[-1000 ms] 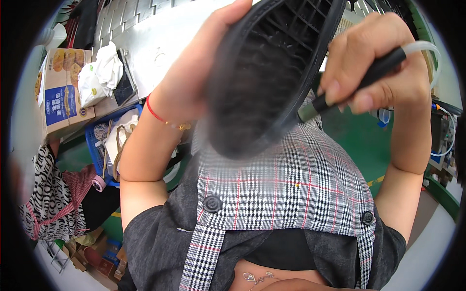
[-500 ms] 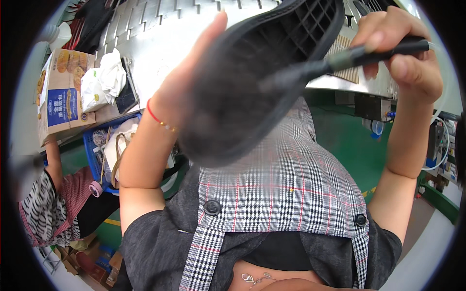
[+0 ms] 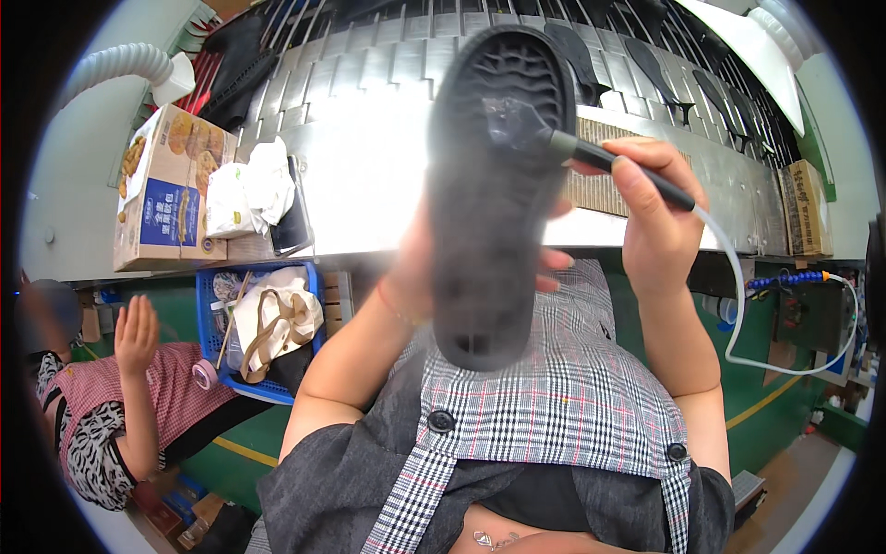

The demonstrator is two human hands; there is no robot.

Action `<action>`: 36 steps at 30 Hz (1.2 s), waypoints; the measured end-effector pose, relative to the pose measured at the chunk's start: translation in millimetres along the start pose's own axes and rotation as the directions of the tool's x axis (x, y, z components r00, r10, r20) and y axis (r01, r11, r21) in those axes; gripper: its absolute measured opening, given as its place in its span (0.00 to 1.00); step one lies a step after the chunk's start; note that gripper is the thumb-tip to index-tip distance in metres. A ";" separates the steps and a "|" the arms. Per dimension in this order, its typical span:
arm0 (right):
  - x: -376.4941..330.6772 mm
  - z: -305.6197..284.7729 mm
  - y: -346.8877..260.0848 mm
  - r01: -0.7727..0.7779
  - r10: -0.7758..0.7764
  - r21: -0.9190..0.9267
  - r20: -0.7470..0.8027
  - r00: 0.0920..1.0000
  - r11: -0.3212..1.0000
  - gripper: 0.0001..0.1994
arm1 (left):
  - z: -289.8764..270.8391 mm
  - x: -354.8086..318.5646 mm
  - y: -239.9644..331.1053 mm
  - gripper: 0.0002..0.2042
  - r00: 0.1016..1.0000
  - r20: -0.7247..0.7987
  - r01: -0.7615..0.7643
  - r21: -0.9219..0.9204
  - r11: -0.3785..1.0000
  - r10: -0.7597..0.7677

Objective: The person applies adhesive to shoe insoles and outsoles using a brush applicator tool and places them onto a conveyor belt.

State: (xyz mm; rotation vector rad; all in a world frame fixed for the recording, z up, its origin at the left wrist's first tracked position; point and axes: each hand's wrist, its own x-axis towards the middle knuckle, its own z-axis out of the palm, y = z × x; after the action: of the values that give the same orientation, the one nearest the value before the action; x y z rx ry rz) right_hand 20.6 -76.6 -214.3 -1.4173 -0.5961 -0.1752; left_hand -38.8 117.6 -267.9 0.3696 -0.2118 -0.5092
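Note:
A black shoe sole (image 3: 484, 240) is held upright in front of my chest, its ridged inner side facing me and partly blurred. My left hand (image 3: 417, 263) grips it from behind and the left edge, with fingertips showing past its right edge. In my right hand (image 3: 660, 208) is a brush (image 3: 623, 164) with a black handle, pinched between thumb and fingers. A pale tube runs from the handle's rear end. The brush's wide tip lies over the upper part of the sole, inside its rim.
A metal slatted conveyor (image 3: 369, 102) carries several black shoe parts (image 3: 651, 72). Corrugated cardboard (image 3: 591, 185) lies behind my right hand. On the left are a printed carton (image 3: 166, 217), white packets (image 3: 245, 198), and a blue basket (image 3: 263, 388). Another person (image 3: 138, 397) is at lower left.
The sole has swung from tilted to nearly upright and moved slightly down. My right hand has come left and down, carrying the brush tip toward the sole's upper end.

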 end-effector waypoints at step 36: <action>-12.0 9.2 -43.1 0.336 -0.025 -0.418 0.594 0.804 0.844 0.09 | -7.0 14.7 32.5 0.44 0.951 0.058 -0.308 0.188 0.933 0.303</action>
State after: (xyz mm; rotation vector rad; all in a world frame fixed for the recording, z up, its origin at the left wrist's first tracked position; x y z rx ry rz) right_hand -11.8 -77.8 -182.1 -1.9450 -1.2679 -0.0589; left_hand -10.1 138.4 -260.0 0.5106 -0.3415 -0.1851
